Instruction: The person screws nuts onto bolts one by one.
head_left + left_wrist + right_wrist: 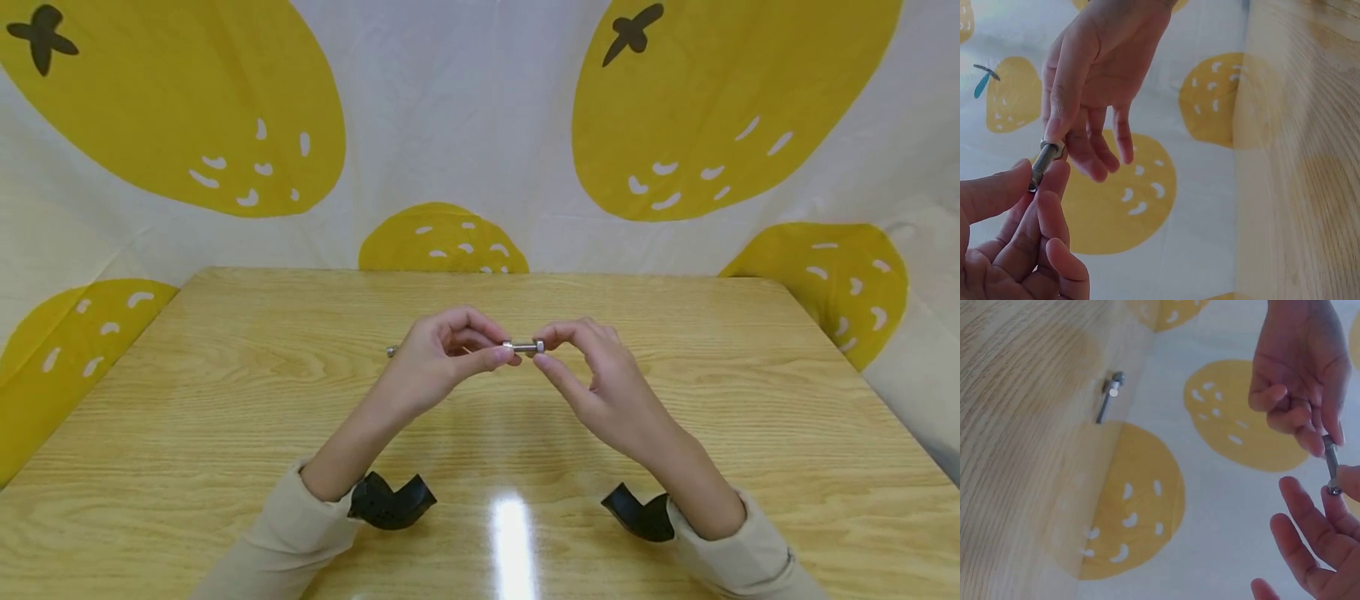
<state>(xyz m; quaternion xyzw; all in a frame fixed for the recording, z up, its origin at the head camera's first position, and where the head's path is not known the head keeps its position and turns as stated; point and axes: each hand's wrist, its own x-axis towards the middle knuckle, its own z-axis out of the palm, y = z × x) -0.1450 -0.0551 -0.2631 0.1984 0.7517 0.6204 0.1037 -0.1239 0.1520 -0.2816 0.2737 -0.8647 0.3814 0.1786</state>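
A silver metal bolt (525,347) is held level above the table between both hands. My left hand (435,358) pinches its left end between thumb and fingers. With thumb and index finger, my right hand (611,392) grips the right end, where a hexagonal piece (1054,147) shows; whether that is the bolt's head or a nut I cannot tell. The threaded shank (1042,164) is visible between the fingertips, and the left end is partly covered. Behind the left hand, a second bolt (1109,400) lies on the table, mostly hidden in the head view.
The wood-grain table (225,433) reaches back to a white cloth (457,108) printed with yellow fruit. Black curved pieces (392,502) sit at both wrists, beside the beige sleeves (277,525). A light reflection lies on the table's near part.
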